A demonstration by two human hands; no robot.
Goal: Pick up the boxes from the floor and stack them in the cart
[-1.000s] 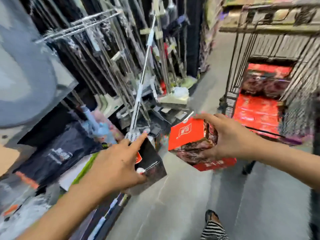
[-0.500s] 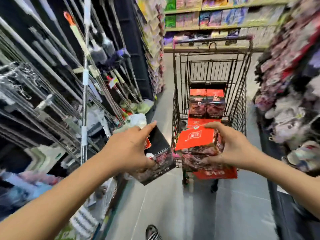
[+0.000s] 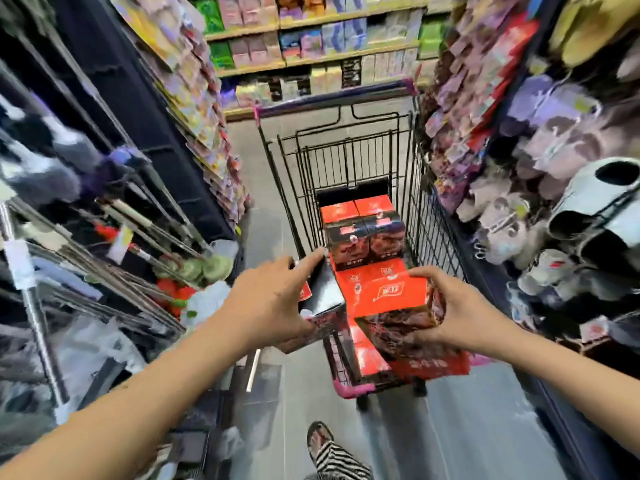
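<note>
My left hand [image 3: 268, 303] grips a dark box [image 3: 323, 299] with a small red label, held over the near left corner of the wire cart [image 3: 277, 157]. A red-topped box [image 3: 398, 306] with a dark printed front sits in my right hand [image 3: 457, 317], above the cart's near end. Inside the cart, two matching boxes [image 3: 363, 233] stand side by side toward the far end, on top of a flat layer of red boxes [image 3: 363, 358] that covers the cart floor.
The cart stands in a narrow aisle. Mops and brooms [image 3: 145, 223] hang on the left rack, plush slippers [image 3: 554, 202] fill the right rack, and shelves of packets [image 3: 311, 39] close the far end. A foot in a striped sandal [image 3: 332, 455] stands on the grey floor.
My view has swung from the left rack to face the cart. Both hands have carried their boxes forward and now hover over the cart's near end.
</note>
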